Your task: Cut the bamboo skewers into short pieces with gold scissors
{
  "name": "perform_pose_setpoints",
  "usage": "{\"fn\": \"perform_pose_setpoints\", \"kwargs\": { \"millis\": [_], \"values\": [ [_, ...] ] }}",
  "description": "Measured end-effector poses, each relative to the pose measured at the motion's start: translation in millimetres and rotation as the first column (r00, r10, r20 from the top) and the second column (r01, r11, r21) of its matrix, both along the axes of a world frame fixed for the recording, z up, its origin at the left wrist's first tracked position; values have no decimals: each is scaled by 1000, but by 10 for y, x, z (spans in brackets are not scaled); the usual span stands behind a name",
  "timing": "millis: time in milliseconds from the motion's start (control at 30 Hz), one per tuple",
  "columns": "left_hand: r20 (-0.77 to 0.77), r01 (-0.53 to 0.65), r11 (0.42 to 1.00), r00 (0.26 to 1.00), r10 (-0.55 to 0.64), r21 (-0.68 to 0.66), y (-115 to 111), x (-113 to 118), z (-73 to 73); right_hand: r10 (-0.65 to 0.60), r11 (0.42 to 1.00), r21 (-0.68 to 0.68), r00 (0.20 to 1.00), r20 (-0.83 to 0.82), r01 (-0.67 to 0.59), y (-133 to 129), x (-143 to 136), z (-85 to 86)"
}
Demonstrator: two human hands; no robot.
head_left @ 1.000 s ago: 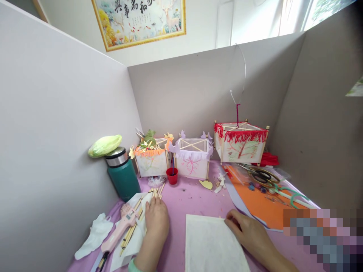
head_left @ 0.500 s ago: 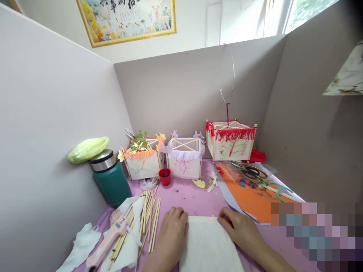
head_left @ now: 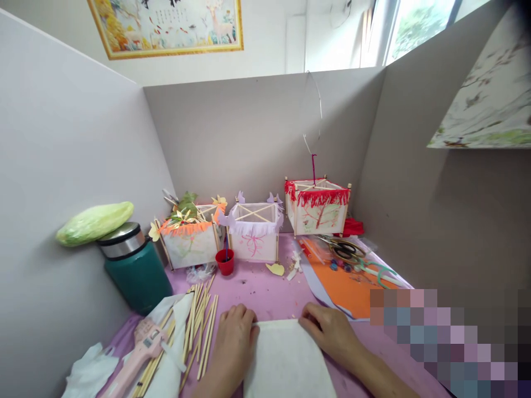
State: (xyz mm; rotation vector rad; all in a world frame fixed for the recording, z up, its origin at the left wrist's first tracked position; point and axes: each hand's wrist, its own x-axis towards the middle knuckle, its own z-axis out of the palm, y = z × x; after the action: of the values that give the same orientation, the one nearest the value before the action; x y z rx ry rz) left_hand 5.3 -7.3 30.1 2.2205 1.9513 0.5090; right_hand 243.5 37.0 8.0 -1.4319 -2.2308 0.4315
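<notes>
A white sheet [head_left: 288, 362], cloth-like and with a straight far edge, lies flat on the purple tabletop in front of me. My left hand [head_left: 237, 338] has its fingers curled over the far left corner, thumb against the edge. At the far right corner my right hand [head_left: 326, 330] is closed, thumb and fingers pinching the sheet. The near end of the sheet runs out of view. Left of my left hand lie several thin wooden sticks [head_left: 201, 326], and beside them a pink hot glue gun [head_left: 145, 348] rests on white material.
At the back stand lantern-like boxes with orange [head_left: 191, 246], lilac [head_left: 254, 243] and red [head_left: 319, 215] fringes. A small red pot [head_left: 224, 262] is before them. A teal bottle [head_left: 139, 276] carries a pale green gourd [head_left: 95, 221]. Scissors [head_left: 346, 249] lie on orange sheets [head_left: 344, 287]. Grey partitions enclose the table.
My view has turned slightly to the right, so everything appears farther left. Both hands stay at the sheet's far corners, with little visible movement against it.
</notes>
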Motion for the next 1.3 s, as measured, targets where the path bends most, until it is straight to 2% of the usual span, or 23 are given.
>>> {"fn": "perform_pose_setpoints", "kwargs": {
  "millis": [333, 467, 500, 633, 800, 933, 1033, 1167, 1233, 1300],
  "values": [
    [37, 46, 999, 998, -47, 21, -24, -11, 21, -37, 998, 60, 996, 81, 32, 33, -26, -82],
    [35, 50, 999, 998, -51, 19, -37, -6, 30, -47, 998, 54, 999, 26, 46, 9, -25, -4],
    [37, 55, 998, 998, -55, 14, -39, -7, 32, -20, 999, 47, 1000, 5, 20, 10, -30, 33],
    [60, 73, 997, 996, -72, -13, -48, -20, 46, 210, 976, -50, 978, -22, -211, 117, -99, 181],
    [89, 87, 994, 993, -81, -59, -63, -18, 77, 183, 982, 60, 981, -57, -180, 336, -254, 256],
    [65, 72, 996, 995, -69, -52, -54, -36, 98, 270, 963, 8, 962, -25, -270, 365, -395, 278],
    [34, -11, 999, 999, 13, -33, -32, -101, 128, 283, 958, 40, 959, 3, -283, 343, -552, 298],
    [-23, -149, 989, 989, 148, -24, -6, -202, 173, 409, 912, 9, 910, 67, -411, 333, -767, 312],
    [0, -113, 993, 994, 113, -41, -6, -226, 170, 344, 936, 52, 936, 79, -348, 334, -795, 331],
    [45, -13, 998, 999, 16, -54, -13, -228, 143, 239, 965, 95, 969, 70, -245, 309, -742, 363]
  ]
}}
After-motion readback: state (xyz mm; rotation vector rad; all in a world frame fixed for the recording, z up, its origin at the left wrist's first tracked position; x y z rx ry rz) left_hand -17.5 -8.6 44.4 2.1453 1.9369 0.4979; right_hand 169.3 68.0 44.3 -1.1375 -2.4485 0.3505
